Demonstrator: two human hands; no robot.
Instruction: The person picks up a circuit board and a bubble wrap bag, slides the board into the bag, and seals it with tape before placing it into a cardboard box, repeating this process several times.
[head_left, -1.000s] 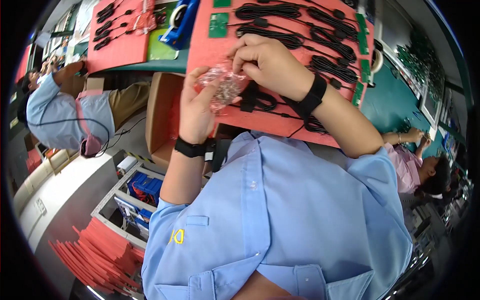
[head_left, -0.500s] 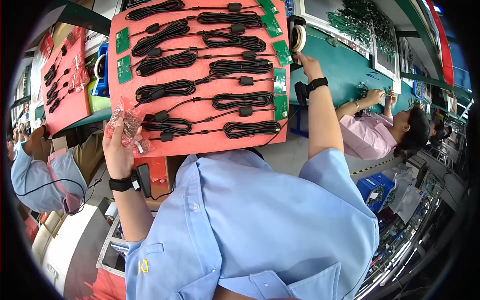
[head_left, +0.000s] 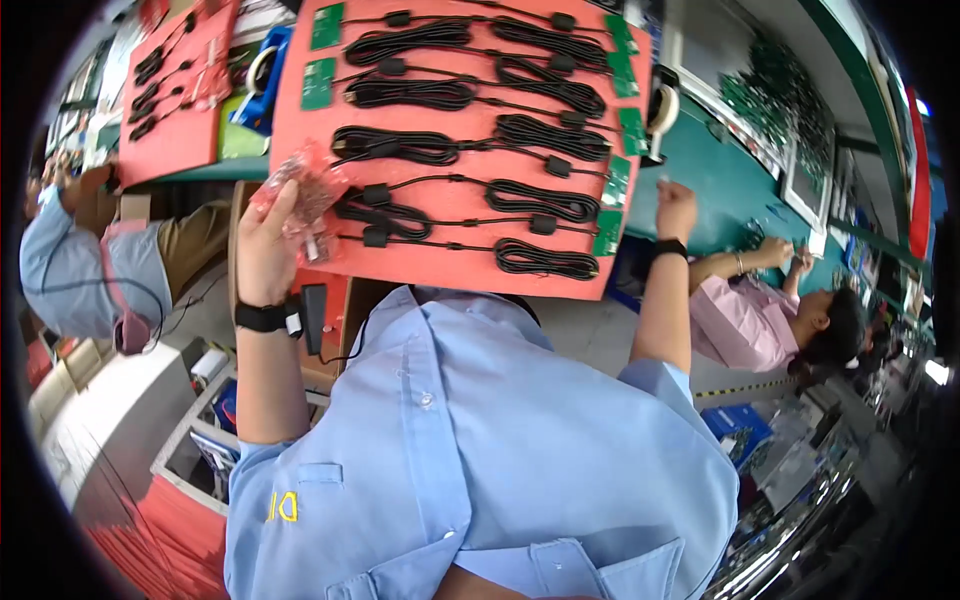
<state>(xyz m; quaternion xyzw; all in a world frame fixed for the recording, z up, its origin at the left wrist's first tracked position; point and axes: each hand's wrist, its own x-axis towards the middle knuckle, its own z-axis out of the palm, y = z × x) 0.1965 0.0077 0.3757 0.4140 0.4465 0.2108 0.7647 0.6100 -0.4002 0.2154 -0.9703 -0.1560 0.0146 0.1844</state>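
Note:
My left hand [head_left: 268,245] is closed on a clear plastic bag [head_left: 310,200] of small parts, at the left front of a red foam board [head_left: 420,268]. Rows of bundled black cables [head_left: 545,200] lie on that board, each with small ferrite blocks along it. Green circuit boards [head_left: 318,83] sit at the cable ends along both sides. Off the board's right edge, my right hand [head_left: 677,208] is closed in a pinch, with a small pale bit, apparently a piece of tape [head_left: 663,180], at its fingertips. Beyond it stands a tape dispenser [head_left: 660,115] with a pale roll.
A second red board [head_left: 180,90] with cables and a blue tape dispenser [head_left: 264,80] are at the left. One person in light blue [head_left: 95,270] stands there. A co-worker in pink [head_left: 740,320] works at the green bench [head_left: 720,190] on the right.
My right hand has left the tape roll and come nearer to me, fingers closed. My left hand still grips the bag. The whole view has shifted, so the board appears further right and higher.

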